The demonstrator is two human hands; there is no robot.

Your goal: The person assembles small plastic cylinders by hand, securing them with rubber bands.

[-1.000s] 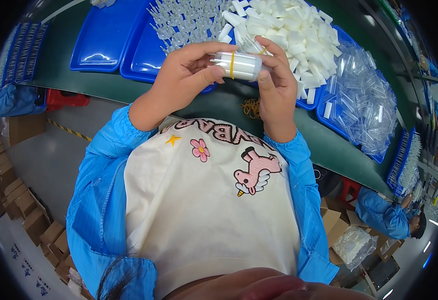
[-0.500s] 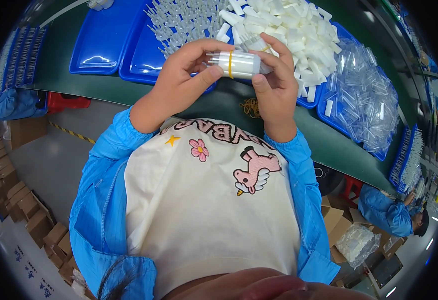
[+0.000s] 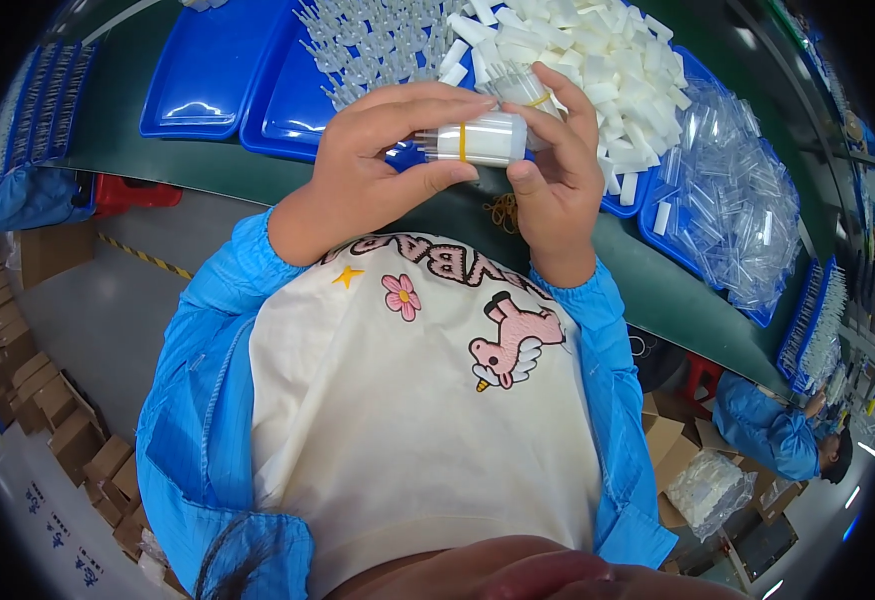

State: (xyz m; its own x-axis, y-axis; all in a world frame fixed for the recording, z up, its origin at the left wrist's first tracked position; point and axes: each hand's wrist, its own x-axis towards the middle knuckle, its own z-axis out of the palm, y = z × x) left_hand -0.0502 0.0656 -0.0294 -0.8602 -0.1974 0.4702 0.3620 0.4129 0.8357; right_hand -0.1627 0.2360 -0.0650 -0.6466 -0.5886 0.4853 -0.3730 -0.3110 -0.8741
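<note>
A clear cylinder (image 3: 495,138) with white material inside lies sideways between my hands. A yellow rubber band (image 3: 464,140) circles it, and thin clear prongs stick out of its left end. My left hand (image 3: 378,150) is closed on it, fingers along the top and thumb beneath. My right hand (image 3: 561,170) pinches its right end between thumb and a finger. A similar white, pronged piece with a yellow band (image 3: 530,97) is also held among my right hand's fingers, prongs pointing up and left; part of it is hidden.
Blue trays hold clear pronged parts (image 3: 373,40), white pieces (image 3: 608,85) and clear plastic tubes (image 3: 733,190). A blue tray (image 3: 198,85) stands at the left. Yellow rubber bands (image 3: 503,212) lie on the green table (image 3: 228,178). A person in blue (image 3: 773,428) sits at far right.
My left thumb has slid right along the underside of the cylinder, and my left fingers reach farther over its top. The second piece shows more between my right fingers.
</note>
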